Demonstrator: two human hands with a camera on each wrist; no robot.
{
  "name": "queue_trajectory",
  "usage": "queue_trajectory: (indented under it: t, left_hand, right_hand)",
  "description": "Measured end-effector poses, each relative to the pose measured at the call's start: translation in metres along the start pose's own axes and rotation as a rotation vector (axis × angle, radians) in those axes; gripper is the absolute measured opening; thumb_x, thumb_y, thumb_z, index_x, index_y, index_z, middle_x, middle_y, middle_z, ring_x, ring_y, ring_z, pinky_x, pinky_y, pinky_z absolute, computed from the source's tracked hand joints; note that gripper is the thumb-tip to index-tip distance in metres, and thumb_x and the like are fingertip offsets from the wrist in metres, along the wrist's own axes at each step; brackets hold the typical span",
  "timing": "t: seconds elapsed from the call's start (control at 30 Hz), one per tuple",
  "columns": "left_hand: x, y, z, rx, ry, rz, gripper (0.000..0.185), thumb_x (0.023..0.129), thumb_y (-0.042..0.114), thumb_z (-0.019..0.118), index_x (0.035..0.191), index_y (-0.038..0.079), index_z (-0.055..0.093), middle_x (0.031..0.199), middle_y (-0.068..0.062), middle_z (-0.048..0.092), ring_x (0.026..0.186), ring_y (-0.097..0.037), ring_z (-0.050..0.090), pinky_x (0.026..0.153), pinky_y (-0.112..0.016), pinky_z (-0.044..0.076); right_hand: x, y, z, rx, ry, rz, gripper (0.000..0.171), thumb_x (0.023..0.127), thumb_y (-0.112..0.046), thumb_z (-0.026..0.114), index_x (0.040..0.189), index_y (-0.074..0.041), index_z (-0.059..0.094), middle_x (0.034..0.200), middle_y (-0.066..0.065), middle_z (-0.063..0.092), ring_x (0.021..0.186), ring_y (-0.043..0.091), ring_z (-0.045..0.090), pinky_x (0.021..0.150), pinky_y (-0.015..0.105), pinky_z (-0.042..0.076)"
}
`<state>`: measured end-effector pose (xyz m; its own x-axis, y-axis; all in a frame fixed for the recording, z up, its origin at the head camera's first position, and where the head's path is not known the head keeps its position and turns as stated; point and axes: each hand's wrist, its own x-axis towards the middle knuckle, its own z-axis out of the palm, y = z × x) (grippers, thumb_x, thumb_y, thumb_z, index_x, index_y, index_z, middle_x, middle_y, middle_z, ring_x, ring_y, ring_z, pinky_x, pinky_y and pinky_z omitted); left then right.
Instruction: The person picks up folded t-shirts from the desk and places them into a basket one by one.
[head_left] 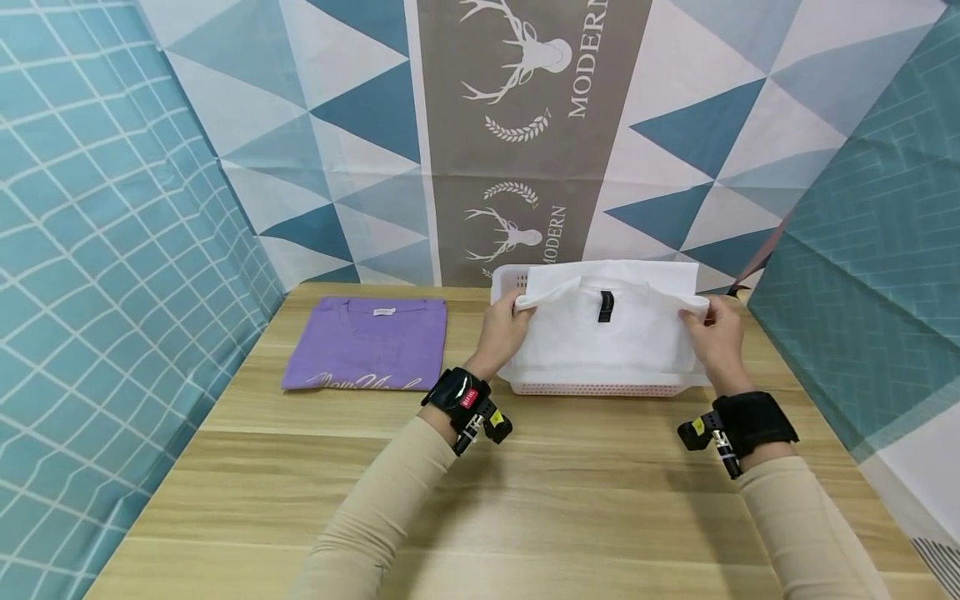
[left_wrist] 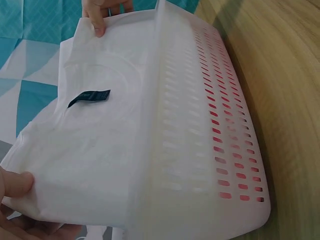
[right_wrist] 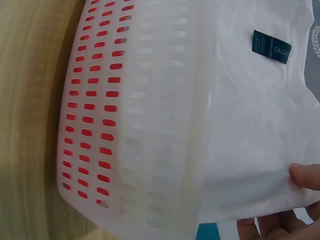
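A folded white T-shirt (head_left: 611,333) with a dark neck label stands tilted at the white plastic basket (head_left: 600,389), its lower part behind the basket's front rim. My left hand (head_left: 504,332) pinches the shirt's upper left corner, thumb on the near side. At the upper right corner, my right hand (head_left: 716,337) pinches the fabric in the same way. Both wrist views show the slotted basket wall, with something red behind the lower slots. In the right wrist view, the label (right_wrist: 271,47) faces the camera and the right thumb (right_wrist: 306,176) presses on the cloth.
A folded purple T-shirt (head_left: 375,346) with pale lettering lies flat on the wooden table (head_left: 525,500), left of the basket. Behind the table hangs a patterned cloth (head_left: 517,150) with deer heads and triangles. Blue-green cloths (head_left: 112,275) line both sides.
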<state>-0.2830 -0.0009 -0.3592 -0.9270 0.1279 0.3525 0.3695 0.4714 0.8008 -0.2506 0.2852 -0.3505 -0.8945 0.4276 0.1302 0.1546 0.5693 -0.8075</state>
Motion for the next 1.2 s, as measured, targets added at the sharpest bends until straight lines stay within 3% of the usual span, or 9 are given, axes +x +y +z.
queue_trajectory:
  t: [0.17, 0.4, 0.77, 1.03, 1.2]
  left_hand:
    - [-0.001, -0.002, 0.004, -0.008, -0.007, -0.010, 0.024, 0.097, 0.013, 0.055, 0.117, 0.001, 0.062, 0.118, -0.018, 0.068, 0.094, -0.027, 0.063, 0.079, -0.033, 0.050]
    - [-0.002, -0.005, 0.006, 0.000, -0.025, -0.023, 0.021, 0.098, 0.012, 0.053, 0.112, -0.001, 0.062, 0.109, -0.019, 0.070, 0.082, -0.023, 0.058, 0.072, -0.026, 0.046]
    - [-0.006, -0.016, 0.014, 0.014, -0.041, -0.059, 0.019, 0.098, 0.012, 0.054, 0.110, 0.000, 0.061, 0.104, -0.020, 0.069, 0.070, -0.017, 0.053, 0.061, -0.019, 0.039]
    - [-0.004, -0.021, 0.021, 0.060, -0.015, -0.028, 0.020, 0.097, 0.010, 0.054, 0.108, -0.004, 0.063, 0.100, -0.021, 0.070, 0.074, -0.023, 0.058, 0.065, -0.026, 0.045]
    - [-0.005, -0.022, 0.025, 0.098, -0.023, -0.001, 0.021, 0.095, 0.005, 0.054, 0.109, -0.008, 0.063, 0.105, -0.024, 0.070, 0.092, -0.033, 0.069, 0.080, -0.038, 0.056]
  right_hand:
    - [0.001, 0.006, 0.002, 0.002, -0.009, 0.028, 0.038, 0.099, -0.019, 0.049, 0.130, 0.003, 0.050, 0.125, 0.024, 0.052, 0.104, 0.028, 0.050, 0.085, 0.040, 0.046]
    - [0.001, 0.011, 0.005, 0.011, -0.068, 0.077, 0.041, 0.101, -0.023, 0.046, 0.135, 0.000, 0.046, 0.131, 0.025, 0.049, 0.113, 0.034, 0.049, 0.096, 0.052, 0.045]
    - [-0.001, 0.022, 0.013, 0.000, -0.092, 0.090, 0.043, 0.100, -0.020, 0.046, 0.136, 0.004, 0.045, 0.131, 0.027, 0.048, 0.115, 0.037, 0.049, 0.098, 0.052, 0.045]
    - [0.002, 0.023, 0.020, -0.031, -0.086, 0.080, 0.043, 0.100, -0.018, 0.046, 0.137, 0.005, 0.043, 0.134, 0.029, 0.049, 0.118, 0.037, 0.048, 0.099, 0.050, 0.043]
    - [0.002, 0.026, 0.025, -0.022, -0.108, 0.067, 0.043, 0.100, -0.016, 0.044, 0.137, 0.006, 0.042, 0.135, 0.029, 0.049, 0.116, 0.036, 0.048, 0.096, 0.047, 0.043]
